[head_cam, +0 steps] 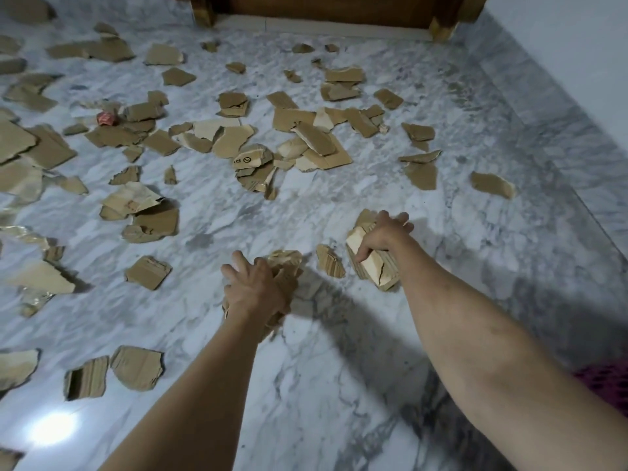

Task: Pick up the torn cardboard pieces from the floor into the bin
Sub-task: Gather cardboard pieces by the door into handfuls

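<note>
Torn brown cardboard pieces lie scattered over the marble floor (339,368). My left hand (253,288) is closed around a bunch of cardboard pieces (285,263) just above the floor. My right hand (382,237) grips a thicker stack of cardboard pieces (375,268), its lower edge near the floor. One small loose piece (330,261) lies between my two hands. A dense cluster of pieces (306,141) sits farther ahead at the centre. No bin is in view.
A wooden piece of furniture (326,8) stands at the far edge, its legs on the floor. A white wall (577,56) runs along the right. A small red scrap (106,117) lies among pieces at the left. Pink fabric (608,382) shows at the right edge.
</note>
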`<state>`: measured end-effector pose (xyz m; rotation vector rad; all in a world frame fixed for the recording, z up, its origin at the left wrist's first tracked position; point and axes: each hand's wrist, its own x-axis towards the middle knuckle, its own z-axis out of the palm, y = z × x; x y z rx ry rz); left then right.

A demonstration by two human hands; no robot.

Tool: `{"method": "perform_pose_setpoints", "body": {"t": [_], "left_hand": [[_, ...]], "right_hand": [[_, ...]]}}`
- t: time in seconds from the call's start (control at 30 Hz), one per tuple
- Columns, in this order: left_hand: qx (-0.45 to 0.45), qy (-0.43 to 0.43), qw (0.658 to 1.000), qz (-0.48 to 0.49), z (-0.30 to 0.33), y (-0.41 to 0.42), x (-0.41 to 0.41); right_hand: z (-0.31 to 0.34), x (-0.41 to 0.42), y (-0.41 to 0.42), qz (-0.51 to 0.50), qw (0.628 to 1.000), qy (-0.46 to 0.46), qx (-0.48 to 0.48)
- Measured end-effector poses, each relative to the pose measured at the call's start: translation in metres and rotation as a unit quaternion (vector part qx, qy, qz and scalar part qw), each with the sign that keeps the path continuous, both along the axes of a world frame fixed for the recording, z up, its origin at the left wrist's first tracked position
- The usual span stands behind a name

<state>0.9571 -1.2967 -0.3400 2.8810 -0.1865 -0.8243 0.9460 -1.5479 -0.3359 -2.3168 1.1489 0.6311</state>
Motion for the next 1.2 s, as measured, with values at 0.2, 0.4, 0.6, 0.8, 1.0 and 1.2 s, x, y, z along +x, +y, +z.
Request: {"method": "perform_pose_setpoints", "body": {"t": [0.2,0.4,0.6,0.8,1.0,1.2], "left_hand": [[-0.031,-0.006,0.999,0.027,-0.001,0.002,-0.009],[-0.148,0.064,0.979,0.128,0.018,0.043,-0.012],[-0.202,0.035,0.939,0.276,0.028,0.128,-0.030],[-0.200,0.022,0.916,0.346,0.010,0.171,-0.049],[-0.122,-0.019,0.935,0.332,-0.006,0.171,-0.059],[-0.111,-0.030,0.933,0.341,-0.018,0.175,-0.065]], "right_hand": [[-0.001,-0.014,0.012,-0.044,0.996,-0.080,0.002],[-0.004,-0.033,0.026,-0.089,0.991,-0.087,0.044],[0.006,-0.045,0.045,-0.064,0.997,-0.036,0.011],[0.026,-0.022,0.075,-0.111,0.955,-0.196,0.193],[0.008,-0.014,0.135,-0.009,0.987,-0.070,0.143],[0.005,-0.013,0.156,0.011,0.998,-0.056,0.037]]}}
